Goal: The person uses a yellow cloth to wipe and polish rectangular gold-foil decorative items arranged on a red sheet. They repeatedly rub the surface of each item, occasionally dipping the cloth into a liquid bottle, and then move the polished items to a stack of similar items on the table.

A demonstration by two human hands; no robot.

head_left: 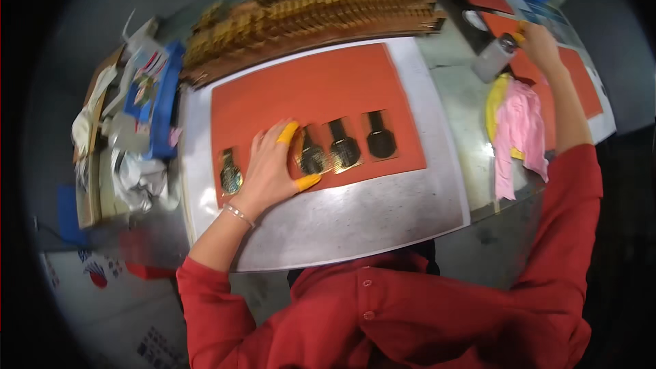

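An orange mat (307,89) lies on a grey board (355,215) in front of me. A row of gold-and-black metal pieces (345,152) rests along its near edge. My left hand (270,167), with yellow caps on thumb and forefinger, lies flat on the mat, fingers spread over one piece between the leftmost piece (230,176) and the others. My right hand (540,41) reaches far right and grips the top of a small clear bottle (493,58) standing on the bench.
Rows of gold pieces (321,7) are stacked behind the mat. Pink and yellow cloths (516,130) hang at the right edge. Blue trays, rags and clutter (147,109) crowd the left. More orange mats (581,75) lie far right.
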